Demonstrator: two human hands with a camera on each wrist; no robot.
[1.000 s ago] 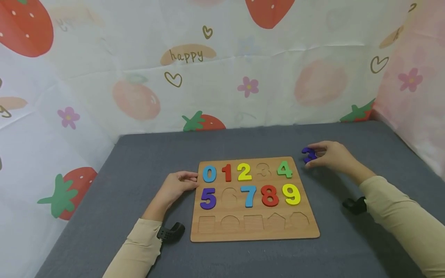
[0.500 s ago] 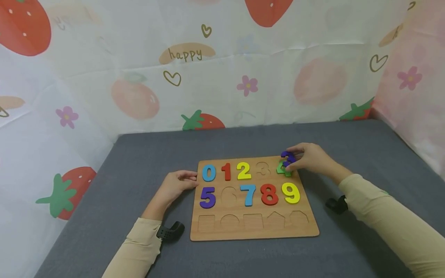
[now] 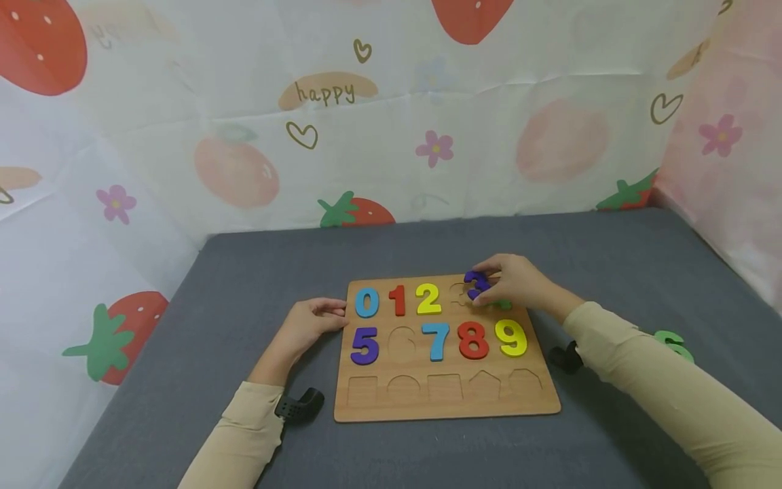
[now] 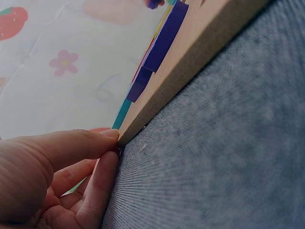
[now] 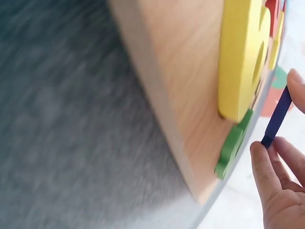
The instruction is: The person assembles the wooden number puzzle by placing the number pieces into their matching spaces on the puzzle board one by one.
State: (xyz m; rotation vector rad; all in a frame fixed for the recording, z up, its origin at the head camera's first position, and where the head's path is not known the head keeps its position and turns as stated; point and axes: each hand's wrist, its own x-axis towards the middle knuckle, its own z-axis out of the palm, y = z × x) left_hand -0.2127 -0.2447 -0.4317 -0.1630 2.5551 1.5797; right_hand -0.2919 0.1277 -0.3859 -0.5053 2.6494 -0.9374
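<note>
My right hand [image 3: 519, 282] pinches a purple number 3 [image 3: 479, 283] between thumb and fingers, tilted above the top row of a wooden number puzzle board [image 3: 449, 409]. In the right wrist view the purple 3 [image 5: 278, 117] shows edge-on, raised off the board. The 3-shaped recess [image 3: 457, 293] lies just left of it, partly covered. Behind the hand, the green 4 [image 3: 504, 305] is mostly hidden. My left hand [image 3: 311, 320] holds the board's left edge; in the left wrist view the thumb [image 4: 90, 143] and a finger meet at its corner.
Seated on the board are the blue 0 [image 3: 367, 302], red 1, yellow 2, purple 5 [image 3: 364, 346], blue 7, red 8 and yellow 9 [image 3: 510, 338]. A 6-shaped recess [image 3: 401, 343] and several shape recesses are vacant. A green piece [image 3: 670, 337] lies right, partly behind the sleeve.
My right hand has carried the purple 3 leftward from beyond the board's right edge, passing over the green 4 to the 3-shaped recess. The left hand has stayed at the board's edge.
</note>
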